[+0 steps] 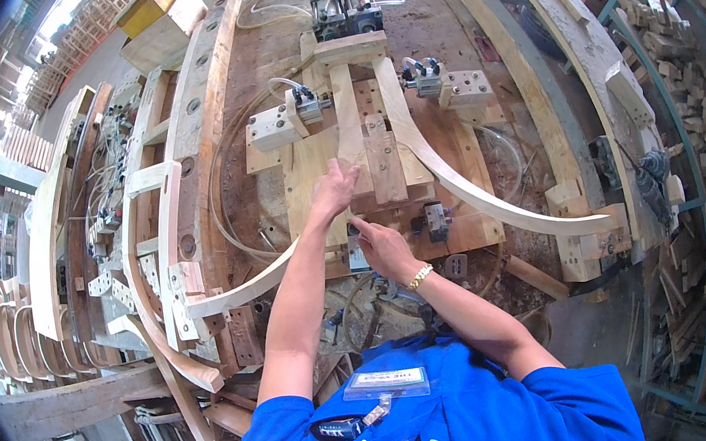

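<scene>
Two long curved wooden pieces are set in a wooden jig, their upper ends side by side under a wooden end block [351, 48]. My left hand [336, 191] is closed on the left curved piece [348, 118], beside the jig's central block [386, 163]. My left forearm covers part of that piece. The right curved piece [463, 177] sweeps out to a wooden support [582, 230] on the right. My right hand [387, 250] reaches a small control box [357, 248] near the jig's front edge, index finger stretched to its top. Its other fingers are partly hidden.
Pneumatic clamps stand at the left [282, 123] and right [451, 87], with a cylinder unit [343, 9] at the far end. Air hoses loop around the board. Long timber rails [206, 88] flank the jig. Wood offcuts [672, 71] fill a rack on the right.
</scene>
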Motion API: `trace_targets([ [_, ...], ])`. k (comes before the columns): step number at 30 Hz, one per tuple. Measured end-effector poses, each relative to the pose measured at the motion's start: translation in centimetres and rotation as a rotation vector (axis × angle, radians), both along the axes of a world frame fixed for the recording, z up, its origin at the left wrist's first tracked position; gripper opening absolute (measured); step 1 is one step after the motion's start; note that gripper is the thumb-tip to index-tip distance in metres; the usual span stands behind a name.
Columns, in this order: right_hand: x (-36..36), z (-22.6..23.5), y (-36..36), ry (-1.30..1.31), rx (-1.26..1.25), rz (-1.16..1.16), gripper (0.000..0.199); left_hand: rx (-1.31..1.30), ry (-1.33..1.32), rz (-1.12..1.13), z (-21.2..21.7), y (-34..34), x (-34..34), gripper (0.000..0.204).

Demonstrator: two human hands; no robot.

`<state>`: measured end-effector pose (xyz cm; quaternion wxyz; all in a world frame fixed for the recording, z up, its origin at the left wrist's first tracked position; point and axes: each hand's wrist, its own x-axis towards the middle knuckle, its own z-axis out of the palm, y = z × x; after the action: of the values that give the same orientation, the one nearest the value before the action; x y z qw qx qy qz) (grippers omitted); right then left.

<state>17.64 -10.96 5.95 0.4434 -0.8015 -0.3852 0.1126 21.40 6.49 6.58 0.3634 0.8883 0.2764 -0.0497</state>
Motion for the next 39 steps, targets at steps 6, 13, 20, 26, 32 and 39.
trace_targets([
  [6, 6.4, 5.6, -1.4, 0.107, -0.050, -0.141, 0.054, -0.045, -0.057, 0.022, -0.7, 0.0, 0.0, 0.063],
  [13, 12.0, 5.9, -0.4, -0.048, -0.511, -0.210, 0.048, 0.022, -0.069, -0.006, 0.1, -0.2, 0.0, 0.061],
  [20, 11.6, 4.6, -1.0, -0.086, -0.460, -0.247, 0.044, 0.002, -0.046, 0.012, 0.5, -0.4, 0.0, 0.061],
  [26, 11.5, 4.9, -1.0, -0.012, -0.519, -0.225, 0.056, 0.020, -0.019, 0.011, 0.3, -0.2, 0.1, 0.062],
  [32, 11.0, 4.9, -1.0, -0.022, -0.511, -0.257, 0.060, 0.011, -0.039, 0.039, -0.4, -0.1, 0.2, 0.064],
  [39, 9.9, 4.0, -1.0, -0.081, -0.503, -0.269, 0.059, -0.006, -0.008, 0.022, -0.4, 0.2, 0.4, 0.069],
])
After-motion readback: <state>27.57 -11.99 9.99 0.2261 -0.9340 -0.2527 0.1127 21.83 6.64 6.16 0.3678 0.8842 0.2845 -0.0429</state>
